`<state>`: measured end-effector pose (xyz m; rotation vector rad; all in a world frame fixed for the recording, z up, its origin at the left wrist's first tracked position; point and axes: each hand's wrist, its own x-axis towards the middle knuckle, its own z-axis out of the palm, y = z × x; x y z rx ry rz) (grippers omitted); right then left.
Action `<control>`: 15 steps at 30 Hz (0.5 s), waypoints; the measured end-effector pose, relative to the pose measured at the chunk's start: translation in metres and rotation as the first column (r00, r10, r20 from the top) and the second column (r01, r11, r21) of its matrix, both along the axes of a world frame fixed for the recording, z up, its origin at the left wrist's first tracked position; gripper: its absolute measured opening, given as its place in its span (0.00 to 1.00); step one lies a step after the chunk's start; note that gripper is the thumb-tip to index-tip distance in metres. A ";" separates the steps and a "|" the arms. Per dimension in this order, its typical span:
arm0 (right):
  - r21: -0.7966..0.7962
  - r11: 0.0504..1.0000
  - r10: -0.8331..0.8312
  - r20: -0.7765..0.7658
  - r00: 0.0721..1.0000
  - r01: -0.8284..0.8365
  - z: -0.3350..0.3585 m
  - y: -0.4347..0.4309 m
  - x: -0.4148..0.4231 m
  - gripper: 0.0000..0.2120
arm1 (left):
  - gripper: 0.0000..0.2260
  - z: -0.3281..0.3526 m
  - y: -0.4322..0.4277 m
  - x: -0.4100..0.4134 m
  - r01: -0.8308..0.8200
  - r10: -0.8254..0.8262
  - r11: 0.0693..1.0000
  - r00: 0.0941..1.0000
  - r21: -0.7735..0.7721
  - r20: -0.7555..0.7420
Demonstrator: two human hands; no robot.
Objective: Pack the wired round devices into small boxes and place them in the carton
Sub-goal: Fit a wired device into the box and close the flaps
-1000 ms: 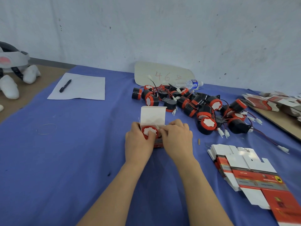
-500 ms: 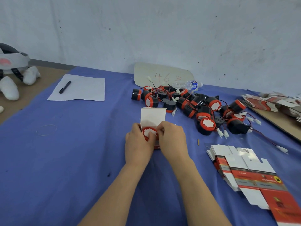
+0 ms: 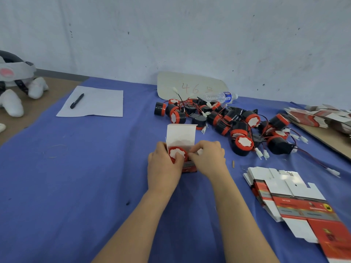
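1 device (image 3: pixel 178 153) sits in the open box (image 3: pixel 181 136) on the desk (image 3: pixel 85 186); left hand (image 3: pixel 163 168) fingers grip the box, right hand (image 3: pixel 209 158) fingers pinch its flap. Many loose devices (image 3: pixel 237 122) wait at 1 o'clock; no carton shows.

**Counts on the Blue Cloth**

Two hands are counted, the left hand (image 3: pixel 163 168) and the right hand (image 3: pixel 208 160). One small box (image 3: pixel 181 136) is held open in their fingers (image 3: pixel 201 149), and one round device (image 3: pixel 177 153) is seen inside it. Beyond the fingers and to their right, at least a dozen more are heaped in the pile of devices (image 3: pixel 243 143); the exact number is hidden by overlap. Two stacks of flat boxes are found right of the fingers, the near stack (image 3: pixel 284 188) and the far stack (image 3: pixel 313 115). Far to the left of the fingers, one sheet of paper (image 3: pixel 102 103) and one pen (image 3: pixel 77 100) are counted. One water bottle (image 3: pixel 220 97) is seen beyond them.
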<state>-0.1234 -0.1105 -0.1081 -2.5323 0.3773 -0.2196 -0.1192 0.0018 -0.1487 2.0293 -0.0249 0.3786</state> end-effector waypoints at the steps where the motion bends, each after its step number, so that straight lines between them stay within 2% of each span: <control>1: 0.006 1.000 -0.026 -0.027 0.999 0.026 0.000 -0.001 0.002 0.07 | 0.09 0.000 0.000 0.001 -0.007 0.007 1.000 1.000 0.006 0.008; 4: 0.032 0.994 -0.100 -0.047 0.994 0.101 0.001 -0.005 0.007 0.21 | 0.11 -0.002 0.000 0.001 -0.072 0.066 0.992 0.996 0.099 0.064; 6: 0.073 0.993 -0.093 -0.007 0.996 0.093 -0.002 -0.004 0.007 0.25 | 0.14 -0.003 -0.001 0.000 -0.078 0.067 0.991 0.993 0.107 0.096; 11: 0.192 0.981 0.002 0.183 0.983 -0.037 -0.011 0.000 0.005 0.22 | 0.24 -0.002 -0.003 -0.003 -0.039 0.036 0.999 0.991 0.023 0.131; 15: 0.273 0.954 0.051 0.264 0.963 -0.126 -0.011 -0.005 -0.001 0.25 | 0.19 -0.002 -0.002 -0.002 -0.047 0.053 0.998 0.988 -0.043 0.148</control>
